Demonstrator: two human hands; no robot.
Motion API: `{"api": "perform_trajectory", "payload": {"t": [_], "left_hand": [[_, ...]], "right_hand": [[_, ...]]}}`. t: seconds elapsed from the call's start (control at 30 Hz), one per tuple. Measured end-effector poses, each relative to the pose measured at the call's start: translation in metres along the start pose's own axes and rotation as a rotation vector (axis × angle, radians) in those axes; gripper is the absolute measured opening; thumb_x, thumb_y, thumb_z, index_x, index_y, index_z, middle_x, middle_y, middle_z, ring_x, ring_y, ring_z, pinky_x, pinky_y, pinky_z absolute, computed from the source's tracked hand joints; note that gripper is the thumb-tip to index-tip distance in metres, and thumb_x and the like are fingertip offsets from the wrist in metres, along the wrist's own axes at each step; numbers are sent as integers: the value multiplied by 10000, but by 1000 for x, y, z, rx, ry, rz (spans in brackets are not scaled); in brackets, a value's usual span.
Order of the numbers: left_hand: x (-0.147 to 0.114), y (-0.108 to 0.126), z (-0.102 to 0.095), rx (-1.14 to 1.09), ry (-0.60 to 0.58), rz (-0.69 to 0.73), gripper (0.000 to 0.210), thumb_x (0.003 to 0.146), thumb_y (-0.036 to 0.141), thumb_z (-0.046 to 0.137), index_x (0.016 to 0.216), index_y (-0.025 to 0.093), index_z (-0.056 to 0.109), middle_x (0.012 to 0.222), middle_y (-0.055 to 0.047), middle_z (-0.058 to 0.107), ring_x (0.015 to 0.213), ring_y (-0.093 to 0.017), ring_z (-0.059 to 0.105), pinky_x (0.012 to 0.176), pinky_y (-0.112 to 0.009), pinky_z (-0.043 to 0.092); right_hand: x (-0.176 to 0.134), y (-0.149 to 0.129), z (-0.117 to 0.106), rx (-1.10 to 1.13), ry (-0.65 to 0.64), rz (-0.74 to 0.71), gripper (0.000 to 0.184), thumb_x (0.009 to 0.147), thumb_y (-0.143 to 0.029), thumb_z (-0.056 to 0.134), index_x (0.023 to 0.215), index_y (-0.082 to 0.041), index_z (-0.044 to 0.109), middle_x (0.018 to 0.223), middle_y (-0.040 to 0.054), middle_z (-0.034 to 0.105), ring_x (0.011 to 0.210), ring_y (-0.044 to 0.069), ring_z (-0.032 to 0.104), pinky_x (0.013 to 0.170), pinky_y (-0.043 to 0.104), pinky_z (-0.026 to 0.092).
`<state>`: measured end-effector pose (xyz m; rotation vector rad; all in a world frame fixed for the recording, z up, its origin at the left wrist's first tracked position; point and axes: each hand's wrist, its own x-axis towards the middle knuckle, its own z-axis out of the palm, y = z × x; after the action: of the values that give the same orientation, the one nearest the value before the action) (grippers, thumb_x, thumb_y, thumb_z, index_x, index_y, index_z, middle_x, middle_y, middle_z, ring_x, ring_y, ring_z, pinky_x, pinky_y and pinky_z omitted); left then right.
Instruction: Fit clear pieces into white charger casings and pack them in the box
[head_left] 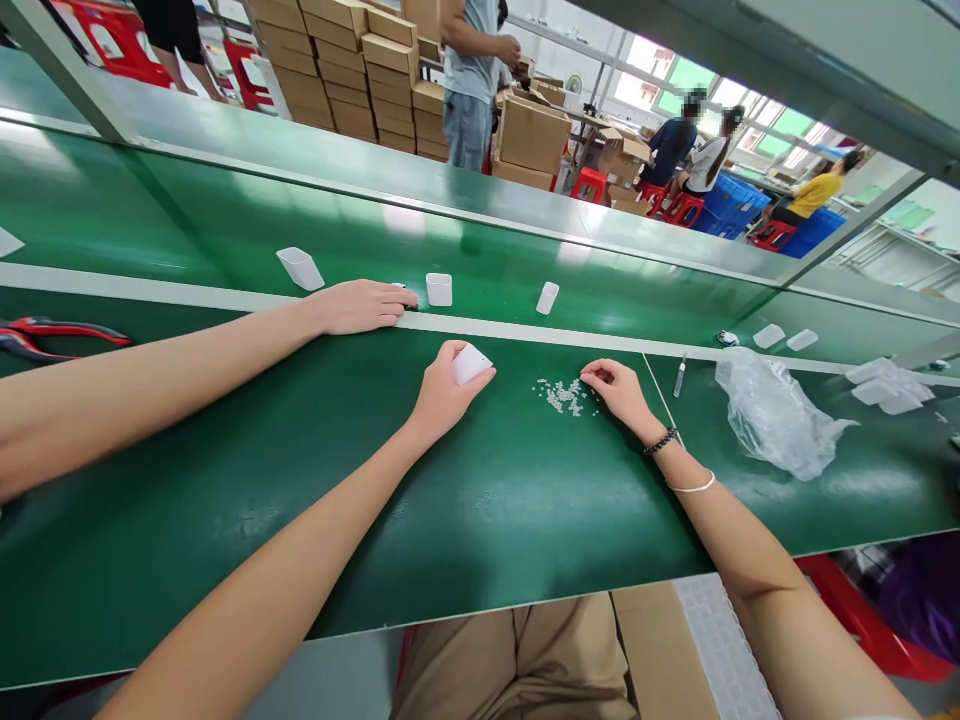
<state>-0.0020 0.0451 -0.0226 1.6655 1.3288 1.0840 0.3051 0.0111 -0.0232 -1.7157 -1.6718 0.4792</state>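
My left hand (437, 396) is closed around a white plastic shell (470, 364), fingers behind it and thumb along its lower edge. To its right, a scattered pile of tiny whitish, translucent pieces (564, 396) lies on the green work surface (480, 540). At the right edge of that pile rests my right hand (621, 394), thumb and fingertips pinched together. Whatever may be between those fingertips is too small to make out. A dark beaded bracelet and a pale bangle circle my right wrist.
A co-worker's hand (364, 305) reaches in from the left over the white strip. White shells (439, 289) stand beyond it. Right of me lie a small tube (679, 378) and a clear plastic bag (780, 410). Red-handled pliers (60, 335) lie far left.
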Motion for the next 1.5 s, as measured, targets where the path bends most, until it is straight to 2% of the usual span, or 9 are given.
{"api": "perform_trajectory", "payload": {"t": [0.27,0.4,0.5,0.63,0.8,0.97,1.13,1.23,1.5], "left_hand": [[0,1,0,-38,16,47,474,696,462,742,1049,209,550,1015,-54,644,934,-224,580,798,-374,454],[-3,3,-2,-5,46,55,460,702,442,756,1059,224,565,1016,-49,663,931,-216,596,777,-360,474],[-4,2,-2,-10,-2,45,414,757,426,703,1074,208,551,1027,-51,666,909,-210,620,779,-340,483],[-4,0,-2,-24,-56,24,434,772,440,688,1097,198,535,1085,-73,653,970,-243,619,804,-360,481],[-5,0,-2,-29,-68,25,443,775,434,691,1116,199,533,1091,-74,651,974,-247,620,808,-365,485],[-4,1,-1,-12,-58,24,444,776,442,683,1120,202,536,1095,-72,650,969,-241,621,802,-356,487],[-5,2,-1,12,-44,45,437,765,433,687,1100,191,546,1070,-74,660,951,-237,622,837,-361,486],[-4,0,0,34,-11,65,441,754,443,689,1088,194,545,1048,-64,661,947,-234,615,863,-363,476],[-1,-2,-2,46,-48,75,423,764,482,651,1061,204,539,996,-41,637,878,-206,595,765,-315,470]], "right_hand": [[3,1,4,-65,-51,-91,256,861,-414,544,793,-186,638,806,60,623,701,189,517,687,341,404],[6,15,1,-97,-80,-143,315,876,-478,521,818,-192,641,862,88,654,750,215,558,708,361,431],[8,25,0,-118,-87,-120,349,865,-525,534,881,-198,657,871,87,671,726,217,561,689,367,441],[5,25,1,-110,-24,-41,397,818,-579,585,925,-201,637,795,54,651,655,196,535,631,346,428],[4,21,2,-176,-24,-97,376,853,-561,530,826,-203,644,782,59,636,670,201,521,654,356,415],[8,22,1,-145,-56,-156,358,866,-535,523,822,-204,651,835,76,652,685,207,522,666,362,419],[4,10,-3,-11,-60,-83,356,825,-526,594,863,-178,661,824,83,658,694,203,523,684,357,416],[3,8,-5,54,-61,-31,380,847,-512,560,979,-168,655,943,88,683,763,191,567,721,331,446],[4,16,-3,72,-40,-5,302,845,-446,582,896,-165,681,853,50,673,714,164,538,671,300,432]]}}
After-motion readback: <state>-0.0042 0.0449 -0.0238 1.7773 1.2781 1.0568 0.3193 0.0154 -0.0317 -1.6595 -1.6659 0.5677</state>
